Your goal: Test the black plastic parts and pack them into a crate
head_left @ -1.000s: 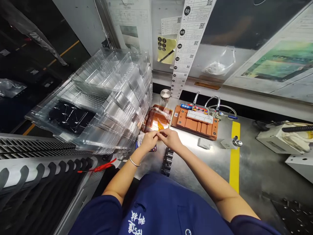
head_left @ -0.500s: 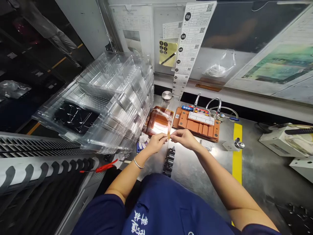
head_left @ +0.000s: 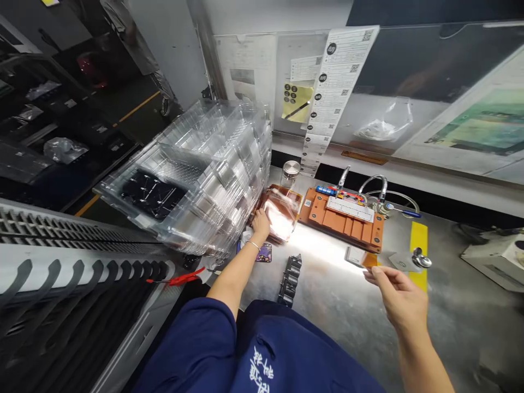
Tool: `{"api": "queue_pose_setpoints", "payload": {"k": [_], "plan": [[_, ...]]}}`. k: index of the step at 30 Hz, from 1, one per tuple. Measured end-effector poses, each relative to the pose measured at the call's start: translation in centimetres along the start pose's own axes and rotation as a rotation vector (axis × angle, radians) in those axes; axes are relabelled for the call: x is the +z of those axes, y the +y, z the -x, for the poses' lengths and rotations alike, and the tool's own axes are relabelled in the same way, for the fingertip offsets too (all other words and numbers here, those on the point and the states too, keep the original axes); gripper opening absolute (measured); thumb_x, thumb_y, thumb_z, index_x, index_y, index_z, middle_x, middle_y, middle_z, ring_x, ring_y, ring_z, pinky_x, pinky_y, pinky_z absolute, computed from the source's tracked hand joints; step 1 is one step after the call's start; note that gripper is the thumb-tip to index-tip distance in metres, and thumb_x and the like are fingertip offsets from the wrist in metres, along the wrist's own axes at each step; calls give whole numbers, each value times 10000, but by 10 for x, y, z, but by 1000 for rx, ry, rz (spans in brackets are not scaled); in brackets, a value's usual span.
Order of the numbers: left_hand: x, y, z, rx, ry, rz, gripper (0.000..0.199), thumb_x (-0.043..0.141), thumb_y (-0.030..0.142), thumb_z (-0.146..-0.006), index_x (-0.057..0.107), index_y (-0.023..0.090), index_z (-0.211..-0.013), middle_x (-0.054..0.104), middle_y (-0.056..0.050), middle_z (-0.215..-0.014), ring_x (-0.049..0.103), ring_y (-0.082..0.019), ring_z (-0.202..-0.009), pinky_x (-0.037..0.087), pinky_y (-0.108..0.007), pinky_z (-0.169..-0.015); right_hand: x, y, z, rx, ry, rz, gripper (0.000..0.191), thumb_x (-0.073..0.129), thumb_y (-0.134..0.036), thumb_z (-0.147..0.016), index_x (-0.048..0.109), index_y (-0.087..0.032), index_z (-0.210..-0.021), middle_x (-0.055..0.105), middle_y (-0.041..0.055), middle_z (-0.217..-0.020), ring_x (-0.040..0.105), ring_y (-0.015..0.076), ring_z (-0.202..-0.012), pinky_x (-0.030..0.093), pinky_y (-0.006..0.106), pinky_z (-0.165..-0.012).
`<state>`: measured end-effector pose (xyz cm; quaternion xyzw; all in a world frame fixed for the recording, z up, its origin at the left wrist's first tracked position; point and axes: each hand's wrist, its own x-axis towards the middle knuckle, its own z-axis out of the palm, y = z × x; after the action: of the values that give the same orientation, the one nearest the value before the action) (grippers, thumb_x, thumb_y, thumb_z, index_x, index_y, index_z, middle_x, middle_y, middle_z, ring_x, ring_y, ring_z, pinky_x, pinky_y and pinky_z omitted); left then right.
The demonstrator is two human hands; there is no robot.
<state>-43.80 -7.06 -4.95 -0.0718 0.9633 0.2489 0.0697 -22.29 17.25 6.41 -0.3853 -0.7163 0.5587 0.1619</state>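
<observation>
My right hand (head_left: 399, 295) pinches a small amber film piece (head_left: 370, 260) over the metal bench, in front of the orange fixture (head_left: 341, 218). Beside the stack of clear trays, my left hand (head_left: 261, 224) rests at the left edge of a shiny amber sheet stack (head_left: 281, 213); its fingertips are partly hidden, and what they grip, if anything, cannot be made out. A black ridged part (head_left: 290, 281) lies on the bench between my arms. Close to the film piece is a small clear-and-grey item (head_left: 355, 255).
Clear plastic trays (head_left: 221, 174) are piled high at the left. A lidded jar (head_left: 291, 170) stands behind the sheets. Red-handled pliers (head_left: 184, 278) lie at the left edge. Yellow tape (head_left: 418, 240) and a white device (head_left: 493, 256) are on the right.
My hands have come apart from their shared pinch near the amber sheets. The right one has moved right with a film piece; the left has gone to the sheets' left edge. The view has shifted.
</observation>
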Motion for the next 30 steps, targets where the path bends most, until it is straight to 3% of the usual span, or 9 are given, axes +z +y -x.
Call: {"api": "queue_pose_setpoints", "payload": {"k": [3,6,12,15,18,22,26,28,30], "plan": [[2,-5,-2,275,27,-193,414,279,110,-934,523,128,-1268,505,-200,-1303,485,-278,-1204,407,-421,-965,-17,2,5,30,-83,98,552,746,-608,-510,644,-116,-738,658,91,-663,654,180,-607,553,240,-570],[4,-11,-7,471,-66,-312,396,305,122,-927,592,122,-1199,575,-174,-1224,520,-252,-1151,414,-396,-980,-28,10,6,32,-159,163,528,703,-618,-559,638,-120,-721,653,90,-664,651,184,-623,540,250,-590],[11,-21,-11,318,40,-286,581,440,367,-893,460,-21,-1325,409,-267,-1401,402,-361,-1294,352,-479,-1055,-40,33,-1,-85,-261,245,416,544,-529,-740,655,-131,-777,652,70,-697,614,152,-609,504,248,-590],[19,3,-7,308,173,-260,574,431,332,-883,431,-32,-1327,368,-288,-1419,357,-402,-1316,296,-573,-1059,-45,42,-10,-156,-322,307,353,476,-433,-797,674,-141,-811,666,66,-747,611,140,-635,493,238,-608],[39,75,10,655,178,-140,425,393,239,-890,499,62,-1262,477,-237,-1341,427,-322,-1278,352,-518,-1049,-51,45,-19,-245,-433,377,284,445,-319,-836,679,-158,-833,667,55,-785,615,129,-672,464,219,-618],[88,232,51,1294,-284,-164,304,374,145,-901,580,140,-1125,607,-146,-1127,564,-220,-1077,474,-375,-939,-56,36,-30,-370,-558,558,237,443,-210,-870,677,-176,-851,650,40,-798,604,117,-707,420,205,-647],[144,366,73,1246,-418,-310,355,331,1,-874,545,58,-1151,574,-190,-1129,575,-229,-1067,484,-340,-875,-59,24,-38,-448,-623,726,214,452,-166,-881,662,-168,-839,624,37,-784,590,116,-723,393,201,-648],[164,400,70,1217,-498,-342,371,324,-49,-852,544,16,-1143,579,-217,-1105,587,-250,-1063,481,-348,-858,-60,22,-42,-469,-652,751,201,461,-152,-878,657,-172,-840,620,31,-794,589,119,-731,392,207,-649],[176,410,64,1257,-571,-336,345,333,-47,-860,571,3,-1106,592,-225,-1084,592,-267,-1066,472,-355,-863,-61,22,-47,-478,-665,745,205,460,-143,-879,662,-181,-863,624,28,-814,594,130,-755,403,218,-664]]}}
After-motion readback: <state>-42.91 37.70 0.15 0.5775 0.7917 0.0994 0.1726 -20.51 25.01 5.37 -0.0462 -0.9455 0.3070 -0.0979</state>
